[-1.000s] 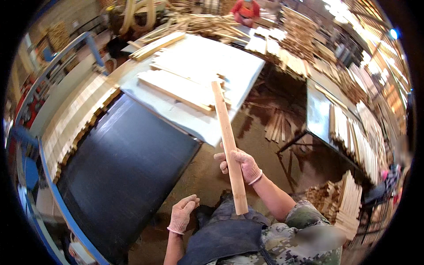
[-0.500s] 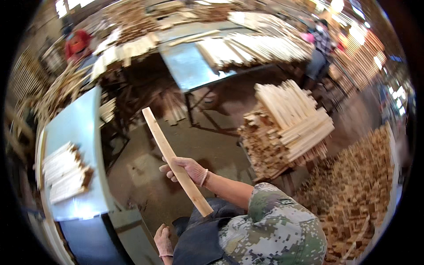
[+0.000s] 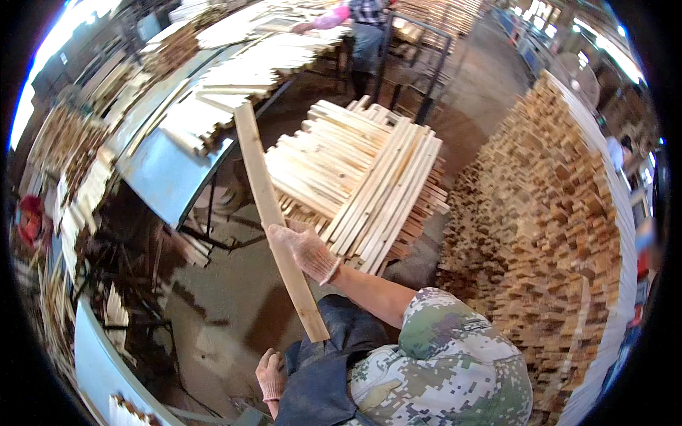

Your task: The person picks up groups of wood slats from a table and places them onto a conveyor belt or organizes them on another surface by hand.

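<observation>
Crossing the head view at a slant: one long, flat, straight-edged slat of pale tan wood (image 3: 295,284), smooth-faced and square at both ends, held in the air between a blue-topped table and a stack. Item, the stack of cream-coloured wooden slats (image 3: 348,170), ragged at the ends, its upper strips lying across those beneath. Item, a tall bank of brown, rough-ended timber pieces (image 3: 533,248), end grain outward, with a white sheet (image 3: 600,369) along its far side. Item, a dark navy apron (image 3: 320,390) and a green-and-white camouflage sleeve (image 3: 455,348), both cloth, on the wearer.

Surface and room: a dull brown-grey floor (image 3: 220,348); the smooth blue-topped table (image 3: 167,188) on dark legs, laden with pale strips; beyond the stack, from where I stand, a co-worker in a checked top (image 3: 368,39) beside that load.

Hands: the right hand in a pinkish-white knitted glove (image 3: 305,252) is closed around the slat's middle, thumb along the face. The left hand in a matching glove (image 3: 270,375) hangs beside the apron, fingers loosely bent, seemingly empty; whether it touches the cloth I cannot tell.
</observation>
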The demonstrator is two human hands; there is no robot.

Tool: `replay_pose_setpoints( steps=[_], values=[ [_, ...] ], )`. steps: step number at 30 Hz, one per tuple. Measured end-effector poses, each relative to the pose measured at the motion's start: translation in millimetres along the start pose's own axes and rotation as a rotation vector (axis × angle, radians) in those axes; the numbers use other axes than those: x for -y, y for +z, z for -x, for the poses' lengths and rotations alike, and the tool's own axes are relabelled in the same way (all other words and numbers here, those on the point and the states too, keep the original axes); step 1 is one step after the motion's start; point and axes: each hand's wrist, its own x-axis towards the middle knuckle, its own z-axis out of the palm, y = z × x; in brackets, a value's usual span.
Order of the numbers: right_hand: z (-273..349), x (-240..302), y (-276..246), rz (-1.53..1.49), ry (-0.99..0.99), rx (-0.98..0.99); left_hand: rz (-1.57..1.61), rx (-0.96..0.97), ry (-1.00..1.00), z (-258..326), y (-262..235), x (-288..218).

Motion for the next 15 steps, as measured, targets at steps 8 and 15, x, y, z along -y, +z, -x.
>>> replay_pose_setpoints(
  steps=[8,15],
  values=[
    [37,68,-137,0.081,-0.356,-0.597,-0.063,0.205,-0.189,-76,47,-91],
    [55,30,-290,0.797,0.075,-1.228,-0.671,0.559,0.331,-168,44,-79]
  ],
)
